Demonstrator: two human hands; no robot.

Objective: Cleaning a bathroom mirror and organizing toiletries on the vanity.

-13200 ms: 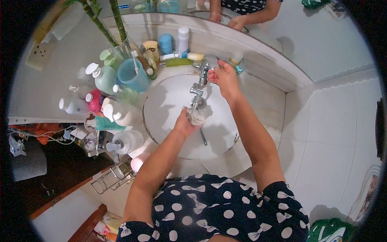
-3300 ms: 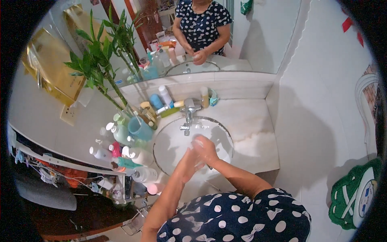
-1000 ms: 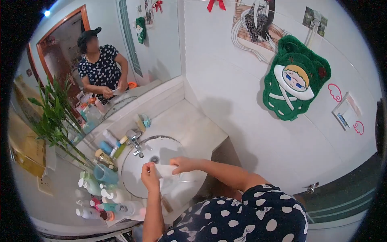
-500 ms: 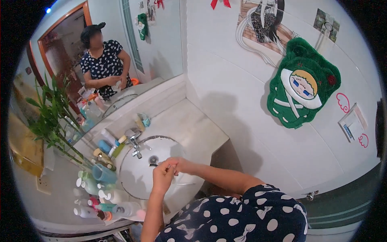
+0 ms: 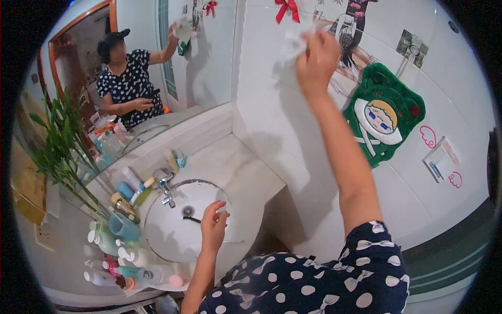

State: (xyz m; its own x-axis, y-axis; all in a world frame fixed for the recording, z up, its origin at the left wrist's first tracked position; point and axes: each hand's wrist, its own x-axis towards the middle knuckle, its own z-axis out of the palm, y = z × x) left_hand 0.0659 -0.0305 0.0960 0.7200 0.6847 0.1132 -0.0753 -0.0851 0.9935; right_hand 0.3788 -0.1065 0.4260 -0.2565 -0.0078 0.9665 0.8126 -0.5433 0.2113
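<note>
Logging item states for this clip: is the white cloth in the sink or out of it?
Out: the right hand holds the white cloth up in front of the tiled wall, away from the sink.

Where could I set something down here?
The counter is bare between the sink and the tiled wall on the right. It's crowded left of the sink with bottles and a blue cup; small containers flank the faucet.

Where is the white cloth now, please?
In the head view, the white cloth is at upper centre, in the right hand, just below the red bow.
</note>
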